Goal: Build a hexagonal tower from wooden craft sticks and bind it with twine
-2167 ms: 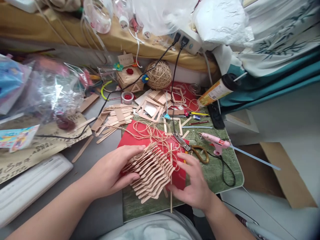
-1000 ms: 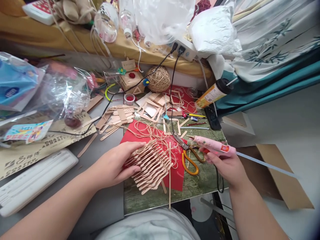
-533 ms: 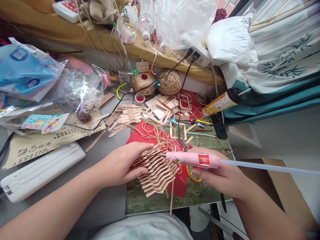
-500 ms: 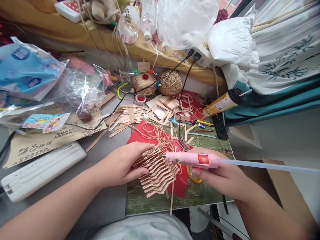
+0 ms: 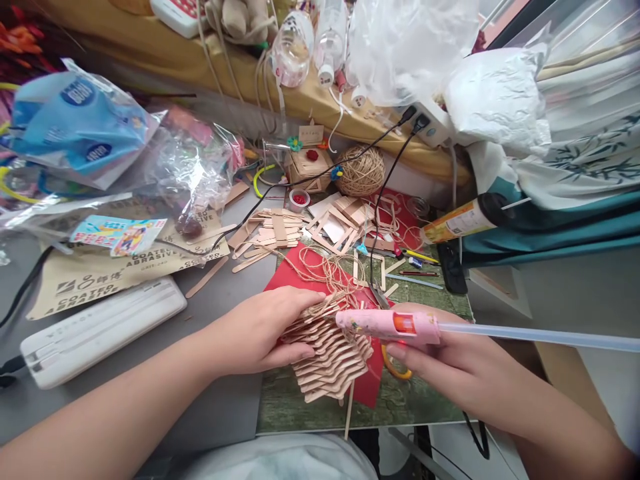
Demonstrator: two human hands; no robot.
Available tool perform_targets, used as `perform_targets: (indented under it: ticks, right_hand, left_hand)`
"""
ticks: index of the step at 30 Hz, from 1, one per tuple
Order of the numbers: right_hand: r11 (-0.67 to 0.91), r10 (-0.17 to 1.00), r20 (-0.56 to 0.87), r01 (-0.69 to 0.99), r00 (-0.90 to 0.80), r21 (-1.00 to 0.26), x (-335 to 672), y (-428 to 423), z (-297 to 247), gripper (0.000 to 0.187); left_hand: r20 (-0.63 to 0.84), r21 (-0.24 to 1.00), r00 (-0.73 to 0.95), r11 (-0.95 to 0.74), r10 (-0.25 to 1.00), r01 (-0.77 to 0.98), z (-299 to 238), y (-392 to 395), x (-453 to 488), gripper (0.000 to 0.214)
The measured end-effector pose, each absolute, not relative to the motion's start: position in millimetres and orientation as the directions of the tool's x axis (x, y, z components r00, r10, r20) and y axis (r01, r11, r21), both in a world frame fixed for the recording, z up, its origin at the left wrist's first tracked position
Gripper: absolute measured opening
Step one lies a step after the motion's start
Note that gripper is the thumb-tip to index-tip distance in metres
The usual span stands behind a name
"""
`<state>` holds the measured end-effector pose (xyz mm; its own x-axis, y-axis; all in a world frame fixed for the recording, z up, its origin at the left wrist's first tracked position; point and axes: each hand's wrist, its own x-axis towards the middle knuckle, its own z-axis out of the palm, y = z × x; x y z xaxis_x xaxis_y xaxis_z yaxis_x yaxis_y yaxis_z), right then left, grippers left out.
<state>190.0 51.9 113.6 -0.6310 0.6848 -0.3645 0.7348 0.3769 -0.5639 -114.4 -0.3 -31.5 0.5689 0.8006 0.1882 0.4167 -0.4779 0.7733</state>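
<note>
My left hand grips the left side of a layered popsicle-stick structure, thumb in front and fingers over its top. In my right hand is a pink hot glue gun, held level and pointing left. A long clear glue stick sticks out of its back end. The nozzle end lies over the structure's upper part; whether it touches cannot be made out. Loose twine lies behind the structure, on red paper. Orange-handled scissors lie partly hidden under my right hand.
Popsicle sticks lie piled behind, near a twine ball and a small stick box. Black cables run down to the work area. At left are a white power strip, sandpaper and plastic bags. A cup leans at right.
The whole view has shifted, so the scene sits further right. The glue gun's tip has moved slightly relative to the structure. Both hands keep their holds.
</note>
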Motion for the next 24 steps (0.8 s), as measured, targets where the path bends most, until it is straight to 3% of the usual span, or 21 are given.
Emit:
perform_targets:
  ticks: [16,24]
  right_hand:
    - [0.401,0.69,-0.331,0.721,-0.644,-0.565,194.8,45.7,97.7,0.034]
    - [0.358,0.693,-0.396,0.764,-0.603,-0.537,188.0,44.6,104.2,0.034]
  left_hand:
    - [0.219,0.77,0.578,-0.503,0.786,0.393,-31.7,1.6,-113.6,0.065]
    - [0.221,0.774,0.578,-0.502,0.786,0.387,-31.3,2.0,-113.5,0.064]
